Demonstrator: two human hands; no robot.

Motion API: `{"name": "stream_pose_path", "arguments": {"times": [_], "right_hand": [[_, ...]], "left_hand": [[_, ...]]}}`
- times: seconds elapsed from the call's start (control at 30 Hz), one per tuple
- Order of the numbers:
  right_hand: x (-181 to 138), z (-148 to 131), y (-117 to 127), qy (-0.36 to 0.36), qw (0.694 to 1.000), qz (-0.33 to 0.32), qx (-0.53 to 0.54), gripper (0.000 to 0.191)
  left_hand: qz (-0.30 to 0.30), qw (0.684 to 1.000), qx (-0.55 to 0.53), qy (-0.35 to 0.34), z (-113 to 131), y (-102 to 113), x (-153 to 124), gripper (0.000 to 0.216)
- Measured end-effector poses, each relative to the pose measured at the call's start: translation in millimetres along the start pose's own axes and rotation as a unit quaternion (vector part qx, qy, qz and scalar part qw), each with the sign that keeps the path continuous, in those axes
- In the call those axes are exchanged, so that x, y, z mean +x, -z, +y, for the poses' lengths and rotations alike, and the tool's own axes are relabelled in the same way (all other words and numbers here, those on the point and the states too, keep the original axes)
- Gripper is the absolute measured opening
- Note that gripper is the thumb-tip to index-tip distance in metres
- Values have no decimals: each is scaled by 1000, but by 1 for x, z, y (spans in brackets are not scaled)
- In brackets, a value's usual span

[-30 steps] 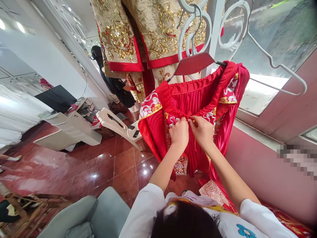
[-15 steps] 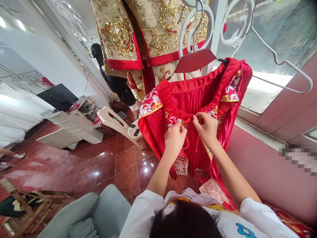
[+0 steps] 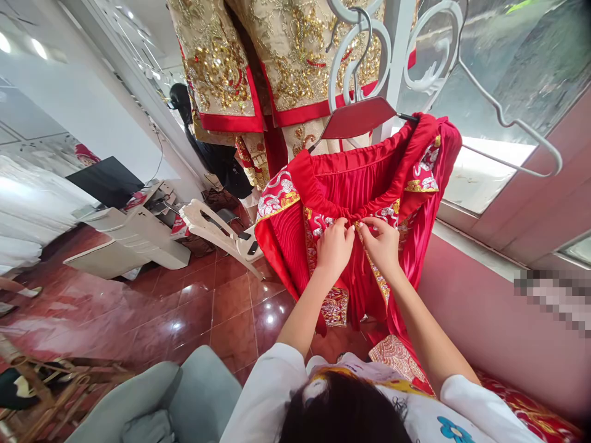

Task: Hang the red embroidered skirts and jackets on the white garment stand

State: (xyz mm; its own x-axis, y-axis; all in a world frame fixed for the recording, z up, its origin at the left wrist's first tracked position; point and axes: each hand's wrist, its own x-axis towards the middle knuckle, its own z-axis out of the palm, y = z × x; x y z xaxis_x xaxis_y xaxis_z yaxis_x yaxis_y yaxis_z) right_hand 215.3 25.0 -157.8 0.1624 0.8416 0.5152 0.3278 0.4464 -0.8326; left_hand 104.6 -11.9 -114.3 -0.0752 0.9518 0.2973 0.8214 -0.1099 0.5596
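A red pleated skirt [image 3: 344, 187] with silver and gold embroidered panels hangs from a hanger with a red middle piece [image 3: 357, 119]. Its gathered waistband sags open at the front. At the middle of that front edge, my left hand [image 3: 335, 247] is closed, pinching a thin red drawstring. My right hand [image 3: 382, 244] is close beside it, thumb and fingertips also closed on the drawstring. The fingertips nearly meet, and they hide most of the cord and any knot in it.
Beige jackets with gold sequins [image 3: 300, 55] hang behind the skirt. A wire hanger [image 3: 512, 120] hangs at right, before the window. Left stand a white chair [image 3: 207, 227] with phones on it and a desk with a monitor [image 3: 106, 181]. A grey armchair [image 3: 203, 387] is below.
My hands have come closer together at the waistband's front, the left moving right and up, the right slightly down. The cord ends that dangled below them are now largely hidden.
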Motion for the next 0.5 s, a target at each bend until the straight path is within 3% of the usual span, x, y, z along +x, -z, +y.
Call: {"name": "stream_pose_path", "arguments": {"times": [0.17,0.33,0.5], "right_hand": [[2,-9,5,-109,979,-55,165,18],[2,-15,6,-45,986,-72,143,32],[6,-11,15,-48,981,-105,157,31]], "left_hand": [[6,995,97,13,8,0,-1,23],[21,986,165,30,12,-13,5,26],[55,992,113,-13,4,-13,7,16]]}}
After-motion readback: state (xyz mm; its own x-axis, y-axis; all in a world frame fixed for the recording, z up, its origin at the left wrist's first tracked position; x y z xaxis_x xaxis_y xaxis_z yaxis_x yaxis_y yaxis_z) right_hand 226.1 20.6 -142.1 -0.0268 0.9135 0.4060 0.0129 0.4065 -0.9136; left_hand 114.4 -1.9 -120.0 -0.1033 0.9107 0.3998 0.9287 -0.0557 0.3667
